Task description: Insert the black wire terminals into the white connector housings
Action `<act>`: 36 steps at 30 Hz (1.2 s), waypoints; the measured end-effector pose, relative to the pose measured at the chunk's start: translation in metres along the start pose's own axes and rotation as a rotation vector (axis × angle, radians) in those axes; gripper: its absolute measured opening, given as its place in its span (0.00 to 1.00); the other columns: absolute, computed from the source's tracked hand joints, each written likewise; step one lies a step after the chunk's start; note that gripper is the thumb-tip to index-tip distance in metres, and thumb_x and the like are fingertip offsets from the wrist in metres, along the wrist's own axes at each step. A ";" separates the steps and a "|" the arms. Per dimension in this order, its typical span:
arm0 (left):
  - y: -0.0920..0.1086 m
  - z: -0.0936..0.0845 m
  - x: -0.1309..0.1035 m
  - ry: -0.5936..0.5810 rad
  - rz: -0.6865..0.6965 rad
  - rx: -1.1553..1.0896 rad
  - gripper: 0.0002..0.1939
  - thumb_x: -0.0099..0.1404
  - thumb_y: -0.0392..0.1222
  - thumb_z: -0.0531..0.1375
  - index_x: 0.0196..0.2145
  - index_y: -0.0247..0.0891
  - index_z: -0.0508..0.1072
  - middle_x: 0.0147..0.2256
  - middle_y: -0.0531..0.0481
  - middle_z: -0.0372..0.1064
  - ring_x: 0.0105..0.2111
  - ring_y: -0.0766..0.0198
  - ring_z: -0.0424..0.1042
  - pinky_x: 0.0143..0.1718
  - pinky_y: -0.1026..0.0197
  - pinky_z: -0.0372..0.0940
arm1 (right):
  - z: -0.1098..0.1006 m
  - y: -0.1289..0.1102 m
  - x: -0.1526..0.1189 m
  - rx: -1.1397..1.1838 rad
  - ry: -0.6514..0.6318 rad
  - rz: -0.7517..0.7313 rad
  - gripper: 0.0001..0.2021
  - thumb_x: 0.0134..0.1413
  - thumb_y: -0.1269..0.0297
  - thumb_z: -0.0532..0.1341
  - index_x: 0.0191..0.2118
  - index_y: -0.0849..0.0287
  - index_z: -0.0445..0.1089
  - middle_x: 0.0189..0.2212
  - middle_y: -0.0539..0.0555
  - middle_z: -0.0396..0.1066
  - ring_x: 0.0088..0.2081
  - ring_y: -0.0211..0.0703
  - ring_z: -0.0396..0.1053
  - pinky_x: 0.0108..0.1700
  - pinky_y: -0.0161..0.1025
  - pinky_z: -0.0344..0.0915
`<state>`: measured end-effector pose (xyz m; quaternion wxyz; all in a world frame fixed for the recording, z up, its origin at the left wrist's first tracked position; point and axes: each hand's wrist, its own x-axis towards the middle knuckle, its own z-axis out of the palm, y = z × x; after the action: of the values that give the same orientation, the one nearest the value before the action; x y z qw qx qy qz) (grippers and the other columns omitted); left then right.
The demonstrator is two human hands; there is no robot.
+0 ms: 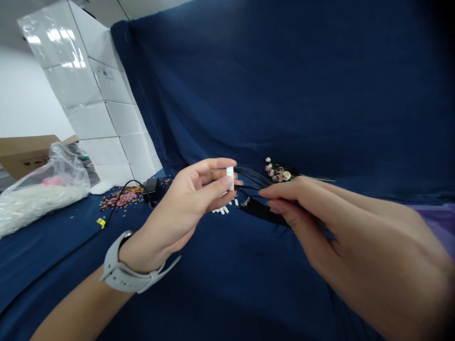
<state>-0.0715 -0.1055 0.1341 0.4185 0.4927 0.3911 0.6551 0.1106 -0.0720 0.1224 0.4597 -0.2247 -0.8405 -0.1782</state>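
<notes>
Blue cloth [284, 90] covers the far side; left hand [188, 201] has a white connector [230, 178] pinched in a snug grip mid-scene; right hand [344, 237] pinches black wires [256, 176] just right of it, fingertips nearly together.

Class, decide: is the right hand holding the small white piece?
No, the left hand pinches the white piece, while the right hand grips black wires.

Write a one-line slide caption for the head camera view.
Left hand pinching a white connector, right hand holding the black wires at its edge, above dark blue cloth.
</notes>
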 end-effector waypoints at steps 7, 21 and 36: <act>0.003 0.007 -0.011 -0.015 0.006 -0.061 0.08 0.59 0.34 0.66 0.38 0.37 0.76 0.32 0.54 0.69 0.32 0.75 0.71 0.36 0.73 0.71 | -0.002 0.000 0.007 0.125 0.081 -0.027 0.03 0.58 0.69 0.60 0.34 0.56 0.69 0.26 0.43 0.67 0.24 0.26 0.60 0.30 0.29 0.58; 0.010 0.008 -0.017 -0.008 0.020 -0.071 0.07 0.60 0.33 0.65 0.38 0.37 0.76 0.31 0.55 0.72 0.34 0.73 0.72 0.36 0.74 0.72 | -0.002 0.004 0.010 0.165 0.038 0.071 0.06 0.56 0.68 0.60 0.29 0.53 0.65 0.17 0.41 0.60 0.16 0.28 0.52 0.26 0.29 0.60; 0.009 0.010 -0.020 -0.049 0.018 -0.072 0.06 0.60 0.33 0.65 0.37 0.37 0.76 0.31 0.56 0.72 0.34 0.72 0.74 0.36 0.73 0.72 | -0.009 0.001 0.011 0.064 0.011 -0.025 0.07 0.57 0.70 0.60 0.28 0.56 0.64 0.21 0.43 0.61 0.21 0.27 0.56 0.26 0.30 0.56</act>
<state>-0.0597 -0.1269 0.1384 0.4395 0.4969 0.3522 0.6603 0.1119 -0.0730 0.1362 0.4688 -0.1985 -0.8460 -0.1584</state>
